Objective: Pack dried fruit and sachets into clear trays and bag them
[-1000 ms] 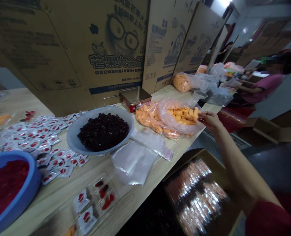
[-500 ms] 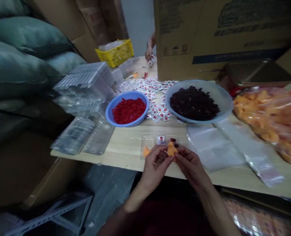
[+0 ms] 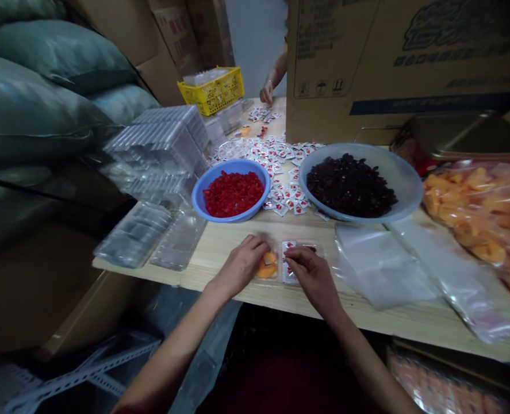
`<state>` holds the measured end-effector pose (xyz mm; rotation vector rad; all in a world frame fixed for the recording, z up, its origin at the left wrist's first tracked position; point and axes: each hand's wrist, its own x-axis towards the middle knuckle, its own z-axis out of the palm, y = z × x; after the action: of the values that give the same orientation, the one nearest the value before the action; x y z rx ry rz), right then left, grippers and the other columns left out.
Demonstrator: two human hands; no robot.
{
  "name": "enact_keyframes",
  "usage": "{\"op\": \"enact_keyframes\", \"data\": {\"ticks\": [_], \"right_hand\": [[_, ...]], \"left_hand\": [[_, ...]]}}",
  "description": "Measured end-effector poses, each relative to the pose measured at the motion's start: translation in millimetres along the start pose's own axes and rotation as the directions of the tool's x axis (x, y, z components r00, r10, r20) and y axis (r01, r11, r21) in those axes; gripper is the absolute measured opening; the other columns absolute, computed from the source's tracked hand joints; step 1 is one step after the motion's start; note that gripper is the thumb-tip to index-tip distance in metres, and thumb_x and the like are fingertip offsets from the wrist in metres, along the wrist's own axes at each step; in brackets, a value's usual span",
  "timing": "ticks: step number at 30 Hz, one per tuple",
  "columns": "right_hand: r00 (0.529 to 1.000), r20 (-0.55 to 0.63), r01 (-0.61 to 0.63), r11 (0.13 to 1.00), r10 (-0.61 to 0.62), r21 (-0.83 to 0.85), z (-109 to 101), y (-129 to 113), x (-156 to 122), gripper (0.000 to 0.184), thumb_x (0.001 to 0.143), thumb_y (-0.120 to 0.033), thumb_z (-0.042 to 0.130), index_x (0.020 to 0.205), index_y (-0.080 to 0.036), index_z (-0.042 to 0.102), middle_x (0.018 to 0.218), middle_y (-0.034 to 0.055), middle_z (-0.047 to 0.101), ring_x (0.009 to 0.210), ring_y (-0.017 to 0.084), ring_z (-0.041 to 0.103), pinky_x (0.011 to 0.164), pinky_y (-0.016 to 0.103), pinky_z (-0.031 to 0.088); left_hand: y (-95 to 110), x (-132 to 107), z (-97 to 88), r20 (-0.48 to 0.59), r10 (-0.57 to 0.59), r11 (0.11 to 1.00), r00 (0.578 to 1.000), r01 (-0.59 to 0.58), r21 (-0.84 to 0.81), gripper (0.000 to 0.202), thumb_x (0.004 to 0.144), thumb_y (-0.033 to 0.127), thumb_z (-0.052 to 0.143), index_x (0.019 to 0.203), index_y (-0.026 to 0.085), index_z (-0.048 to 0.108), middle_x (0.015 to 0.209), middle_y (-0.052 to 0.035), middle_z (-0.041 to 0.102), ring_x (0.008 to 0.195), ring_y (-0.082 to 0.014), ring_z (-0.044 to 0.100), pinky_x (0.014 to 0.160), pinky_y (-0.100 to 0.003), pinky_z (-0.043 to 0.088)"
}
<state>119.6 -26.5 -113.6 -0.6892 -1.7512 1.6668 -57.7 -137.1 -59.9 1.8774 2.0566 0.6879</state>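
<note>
A shallow clear plastic tray (image 3: 279,261) lies near the table's front edge. My left hand (image 3: 241,263) is over its left side, fingers bent together against the upper of the orange pieces (image 3: 267,270) there. My right hand (image 3: 315,279) has thumb and forefinger pinched at a small white packet (image 3: 289,276) with red print, in the tray's middle. Dark red pieces (image 3: 311,248) show partly behind my right hand. Just beyond the tray are a blue bowl (image 3: 200,207) of red pieces and a pale bowl (image 3: 412,195) of dark pieces.
Loose packets (image 3: 283,198) spread between and behind the bowls. Clear trays (image 3: 155,144) are stacked at left; plastic bags (image 3: 379,270) and a bag of orange pieces (image 3: 474,207) lie at right. A co-worker's hand (image 3: 267,92) is beyond, near a yellow basket (image 3: 214,92) and large carton (image 3: 336,69).
My hands have moved apart from the orange piece they held together. Two orange pieces now show in the tray's left side. The co-worker's hand has let go of packets.
</note>
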Motion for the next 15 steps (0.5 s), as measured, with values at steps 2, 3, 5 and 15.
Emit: {"op": "enact_keyframes", "data": {"ticks": [2,3,5,15], "right_hand": [[1.000,0.007,0.025,0.999,-0.025,-0.039,1.3,-1.3,-2.5,0.013,0.089,-0.034,0.067,0.095,-0.025,0.073,0.102,0.0057,0.069,0.098,0.023,0.065,0.090,0.039,0.052],[0.999,0.004,0.033,0.998,-0.033,-0.050,2.4,-2.8,-3.2,0.012,0.089,-0.033,0.066,0.094,-0.025,0.073,0.101,0.0055,0.068,0.097,0.023,0.065,0.089,0.039,0.051],[0.999,-0.005,0.050,0.996,-0.051,-0.067,4.8,-7.0,-3.1,0.011,0.090,-0.032,0.064,0.094,-0.026,0.072,0.099,0.0054,0.068,0.096,0.023,0.064,0.087,0.039,0.051],[0.974,0.110,0.225,0.926,-0.200,-0.303,19.3,-1.1,6.2,0.015,0.091,-0.021,0.058,0.095,-0.025,0.071,0.100,0.0069,0.070,0.099,0.025,0.061,0.092,0.045,0.048]], "left_hand": [[-0.6,-0.7,-0.7,-0.001,-0.006,1.000,1.000,0.006,0.010,0.019,0.091,0.011,0.049,0.102,0.020,0.062,0.106,-0.0088,0.063,0.102,-0.0222,0.056,0.088,-0.036,0.048],[-0.2,-1.6,-1.3,-0.041,-0.039,0.999,0.998,0.038,-0.018,0.019,0.092,0.013,0.049,0.104,0.020,0.061,0.106,-0.0086,0.063,0.100,-0.0214,0.057,0.087,-0.035,0.048],[1.8,-3.4,-1.3,-0.145,-0.163,0.982,0.976,0.146,-0.120,0.021,0.094,0.019,0.050,0.113,0.020,0.058,0.102,-0.0064,0.063,0.091,-0.0182,0.059,0.081,-0.031,0.049],[25.2,1.3,46.1,-0.272,-0.467,0.883,0.841,0.462,-0.088,0.013,0.094,0.028,0.053,0.099,0.019,0.061,0.082,-0.0028,0.065,0.073,-0.0173,0.061,0.070,-0.029,0.044]]}}
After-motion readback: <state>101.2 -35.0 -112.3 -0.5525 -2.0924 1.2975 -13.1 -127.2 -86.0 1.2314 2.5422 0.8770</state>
